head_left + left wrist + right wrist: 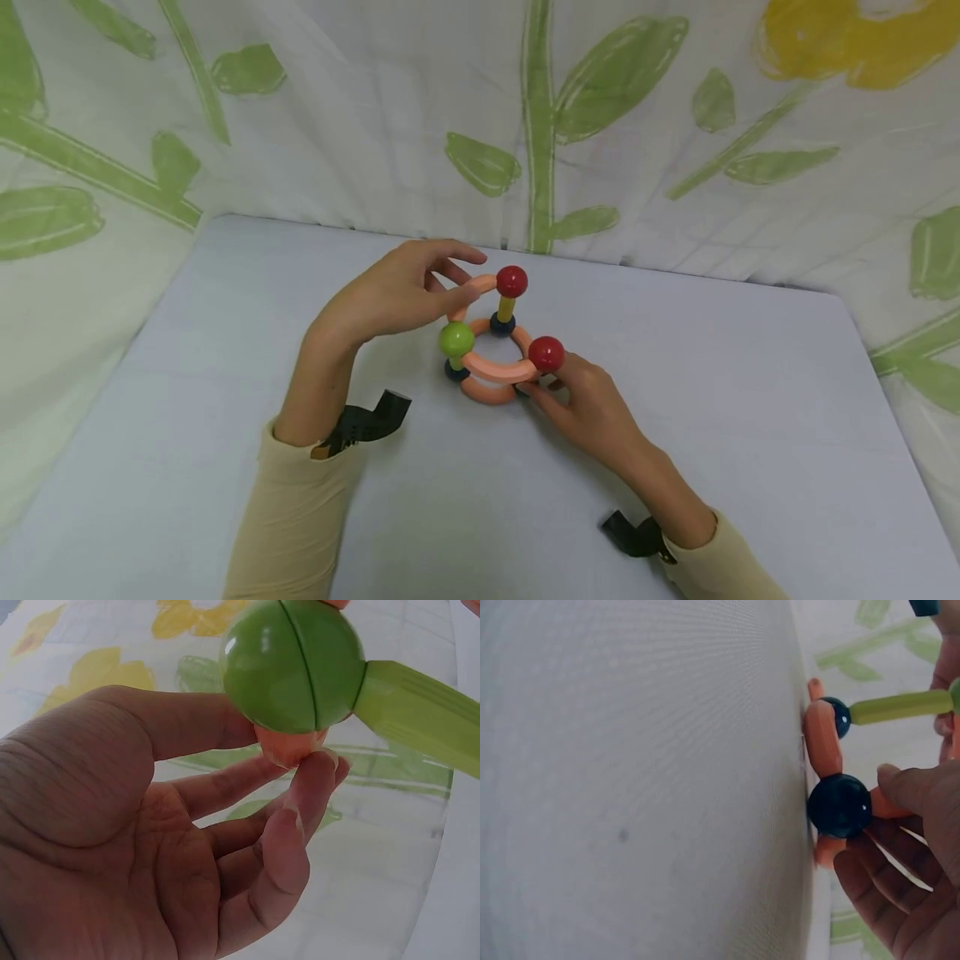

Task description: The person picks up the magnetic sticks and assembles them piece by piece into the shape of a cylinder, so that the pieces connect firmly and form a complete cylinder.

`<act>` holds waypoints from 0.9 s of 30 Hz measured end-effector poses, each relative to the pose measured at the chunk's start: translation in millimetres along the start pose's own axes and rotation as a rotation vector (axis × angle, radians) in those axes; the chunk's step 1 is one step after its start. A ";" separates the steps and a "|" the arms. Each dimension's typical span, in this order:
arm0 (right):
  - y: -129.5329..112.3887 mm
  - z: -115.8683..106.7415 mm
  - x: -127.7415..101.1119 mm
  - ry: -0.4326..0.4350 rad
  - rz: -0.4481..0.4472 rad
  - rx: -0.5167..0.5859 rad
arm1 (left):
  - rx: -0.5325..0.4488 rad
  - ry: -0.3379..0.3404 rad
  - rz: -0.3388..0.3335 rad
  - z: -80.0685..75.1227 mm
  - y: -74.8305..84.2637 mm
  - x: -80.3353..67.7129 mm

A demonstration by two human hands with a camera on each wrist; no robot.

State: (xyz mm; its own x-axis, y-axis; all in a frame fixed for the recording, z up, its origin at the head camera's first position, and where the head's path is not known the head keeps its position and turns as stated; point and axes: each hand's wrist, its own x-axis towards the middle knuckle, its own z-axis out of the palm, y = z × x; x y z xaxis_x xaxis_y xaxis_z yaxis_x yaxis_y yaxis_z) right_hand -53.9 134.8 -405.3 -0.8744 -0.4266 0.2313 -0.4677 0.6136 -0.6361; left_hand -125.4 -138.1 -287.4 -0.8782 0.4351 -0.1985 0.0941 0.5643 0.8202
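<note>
A frame of magnetic balls and rods stands on the table between both hands. Its lower ring has orange curved rods (487, 392) and dark blue balls (840, 806). Above are a green ball (456, 340) and two red balls, one at the back (512, 282) and one at the right (546, 353). My left hand (401, 287) pinches the upper orange curved rod (289, 746) between the green and back red balls. With thumb and fingers, my right hand (592, 408) holds an orange rod (885, 806) just above a dark blue ball; the hand partly hides that rod.
A white table (465, 517) lies under the frame. Behind it hangs a white curtain (360, 108) with green leaves and yellow flowers. Black wrist cameras sit at the left cuff (371, 421) and the right cuff (633, 536).
</note>
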 end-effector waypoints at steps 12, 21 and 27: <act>2.1 0.7 -2.8 0.012 -0.010 0.001 | 0.065 -0.091 -0.030 -4.1 -10.0 1.9; 1.3 0.3 -1.1 -0.002 -0.004 -0.001 | 0.259 -0.190 -0.094 15.8 -46.4 28.1; 0.1 -0.7 0.2 0.007 0.037 -0.019 | 0.165 -0.186 0.036 28.8 -57.3 45.0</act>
State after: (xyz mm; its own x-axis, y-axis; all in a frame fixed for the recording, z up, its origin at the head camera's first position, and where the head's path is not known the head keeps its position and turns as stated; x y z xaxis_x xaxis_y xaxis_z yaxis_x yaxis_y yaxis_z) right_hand -54.3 135.2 -404.8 -0.8921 -0.3988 0.2126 -0.4371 0.6419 -0.6300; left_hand -156.9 -130.5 -358.8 -0.7731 0.5699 -0.2785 0.2124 0.6463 0.7330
